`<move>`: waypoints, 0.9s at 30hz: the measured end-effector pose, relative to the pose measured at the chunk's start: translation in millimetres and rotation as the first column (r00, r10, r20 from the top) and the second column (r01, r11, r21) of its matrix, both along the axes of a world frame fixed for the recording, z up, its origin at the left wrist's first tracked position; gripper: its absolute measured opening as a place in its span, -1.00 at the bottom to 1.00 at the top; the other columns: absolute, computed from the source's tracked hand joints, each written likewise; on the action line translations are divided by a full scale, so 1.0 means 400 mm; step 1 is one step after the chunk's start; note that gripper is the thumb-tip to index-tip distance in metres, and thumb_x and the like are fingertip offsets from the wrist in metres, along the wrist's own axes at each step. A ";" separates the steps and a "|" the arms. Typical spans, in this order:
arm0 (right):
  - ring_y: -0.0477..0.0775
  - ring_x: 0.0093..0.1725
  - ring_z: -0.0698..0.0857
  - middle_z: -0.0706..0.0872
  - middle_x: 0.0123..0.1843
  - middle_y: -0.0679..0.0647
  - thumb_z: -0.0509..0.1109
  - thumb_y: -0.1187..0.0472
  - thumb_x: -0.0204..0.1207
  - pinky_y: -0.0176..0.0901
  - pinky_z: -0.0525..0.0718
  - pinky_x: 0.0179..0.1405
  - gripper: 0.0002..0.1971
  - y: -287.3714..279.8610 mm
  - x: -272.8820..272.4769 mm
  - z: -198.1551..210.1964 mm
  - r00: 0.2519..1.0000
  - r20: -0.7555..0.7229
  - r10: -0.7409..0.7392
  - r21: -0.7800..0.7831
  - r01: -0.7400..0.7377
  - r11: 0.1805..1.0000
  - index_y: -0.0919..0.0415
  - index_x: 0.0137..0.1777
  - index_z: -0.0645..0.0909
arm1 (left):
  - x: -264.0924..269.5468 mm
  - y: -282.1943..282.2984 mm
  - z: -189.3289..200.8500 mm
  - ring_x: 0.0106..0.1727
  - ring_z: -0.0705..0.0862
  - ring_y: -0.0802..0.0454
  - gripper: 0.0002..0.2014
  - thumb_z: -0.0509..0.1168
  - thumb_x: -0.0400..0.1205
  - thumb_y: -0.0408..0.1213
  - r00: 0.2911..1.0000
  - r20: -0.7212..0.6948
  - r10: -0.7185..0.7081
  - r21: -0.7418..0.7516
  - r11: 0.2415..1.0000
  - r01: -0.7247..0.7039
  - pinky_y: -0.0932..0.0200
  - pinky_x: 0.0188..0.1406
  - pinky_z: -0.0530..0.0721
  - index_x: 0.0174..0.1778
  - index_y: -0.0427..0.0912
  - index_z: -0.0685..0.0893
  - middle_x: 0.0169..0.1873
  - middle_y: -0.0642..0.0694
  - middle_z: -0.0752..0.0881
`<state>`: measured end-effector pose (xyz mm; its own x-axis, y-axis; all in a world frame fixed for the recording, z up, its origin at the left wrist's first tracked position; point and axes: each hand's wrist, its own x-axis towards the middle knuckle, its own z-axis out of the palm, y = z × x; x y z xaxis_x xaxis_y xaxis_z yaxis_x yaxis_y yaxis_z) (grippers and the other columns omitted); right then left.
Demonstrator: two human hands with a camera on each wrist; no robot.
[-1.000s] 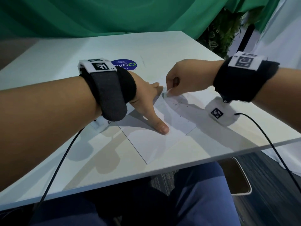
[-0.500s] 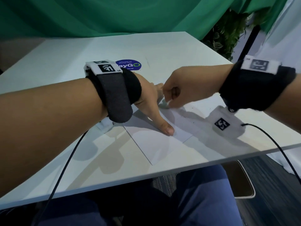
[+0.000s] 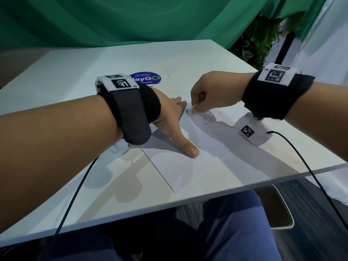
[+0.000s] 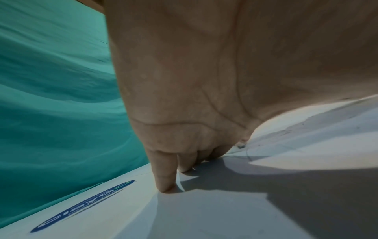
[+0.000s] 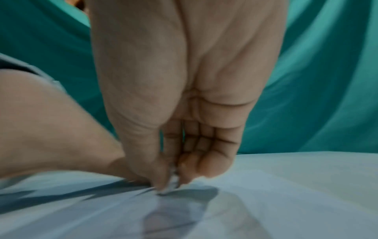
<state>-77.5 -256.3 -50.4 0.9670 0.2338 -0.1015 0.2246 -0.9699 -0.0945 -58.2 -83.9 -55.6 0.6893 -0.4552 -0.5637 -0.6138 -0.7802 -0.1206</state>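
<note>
The paper [image 3: 184,170] lies just near the blue sticker [image 3: 148,78] — the left hand [image 3: 169,113] presses it flat with straight fingers, and the right hand [image 3: 214,93] pinches a corner. Next — fold that corner over slowly.

The left hand [image 3: 169,119] and right hand [image 3: 214,93], close together over the paper [image 3: 188,166], block the middle of the bench [image 3: 79,68] toward its near edge; beyond them open surface runs to the far edge, bounded by the green curtain [image 3: 131,21].
</note>
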 end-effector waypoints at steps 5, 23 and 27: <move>-0.17 -0.36 0.60 0.76 -0.30 -0.14 0.53 -0.06 0.54 -0.39 0.59 -0.32 -0.87 0.032 -0.024 -0.004 0.988 -0.106 0.116 0.027 -0.113 0.993 -0.05 -0.16 0.77 | 0.004 0.002 -0.002 0.82 0.07 0.06 0.60 0.38 -0.12 0.77 0.999 -0.052 0.004 -0.057 0.998 -0.007 0.05 0.73 0.12 0.84 0.31 -0.17 0.83 0.21 -0.19; -0.08 -0.34 0.60 0.76 -0.28 -0.08 0.54 -0.06 0.55 -0.20 0.58 -0.28 -0.83 0.047 -0.004 -0.001 0.989 -0.098 0.111 0.006 -0.111 0.994 0.02 -0.15 0.76 | -0.005 0.006 0.003 0.79 0.15 0.08 0.45 0.37 0.02 0.71 0.999 -0.047 -0.008 -0.075 0.997 0.004 0.05 0.72 0.16 0.85 0.22 0.02 0.79 0.20 0.07; 0.07 -0.18 0.68 0.74 -0.24 -0.09 0.53 0.01 0.55 -0.16 0.58 -0.27 -0.86 0.027 0.020 -0.002 0.999 0.025 0.039 -0.021 -0.039 0.999 0.06 -0.12 0.76 | -0.007 -0.001 -0.001 0.82 -0.21 0.20 0.58 0.29 -0.06 0.77 0.999 -0.012 -0.039 -0.028 0.999 0.038 0.04 0.73 -0.06 0.84 0.22 -0.26 0.83 0.18 -0.25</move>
